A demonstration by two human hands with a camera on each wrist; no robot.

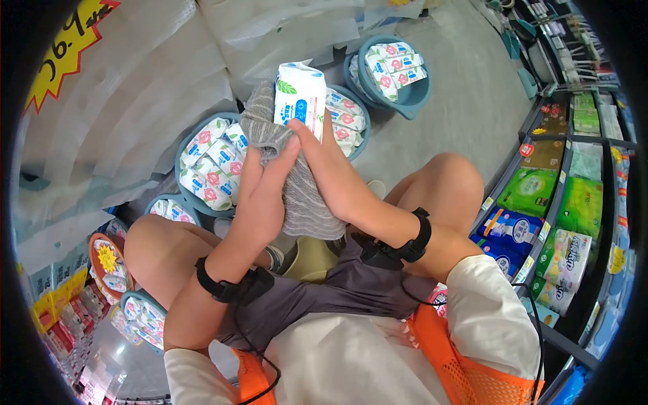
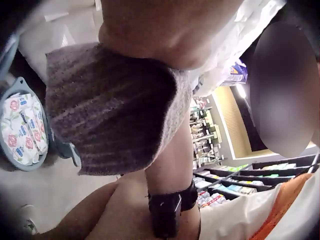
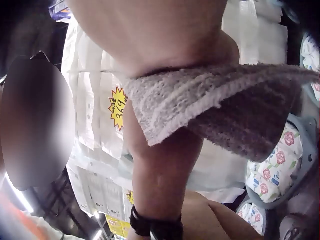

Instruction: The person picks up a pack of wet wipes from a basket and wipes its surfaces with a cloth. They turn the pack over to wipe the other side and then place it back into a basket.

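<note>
My left hand (image 1: 265, 185) grips a grey striped cloth (image 1: 312, 202), its thumb lying on a bunched fold. Part of the cloth hangs below the hands, and it also shows in the left wrist view as a drooping grey cloth (image 2: 110, 110). My right hand (image 1: 324, 162) holds a white soft pack of wipes (image 1: 297, 101) with a green leaf and blue label. The right thumb presses its lower edge, while the other fingers are mostly hidden behind it. Both hands are close together, the cloth beside and below the pack.
Blue-green basins (image 1: 181, 177) full of similar packs stand on the floor ahead, with another basin (image 1: 422, 101) farther right. An orange basin (image 1: 94, 255) is at left. Shelves of packaged tissues (image 1: 530, 192) run along the right. Plastic-wrapped stacks (image 1: 148, 74) rise ahead.
</note>
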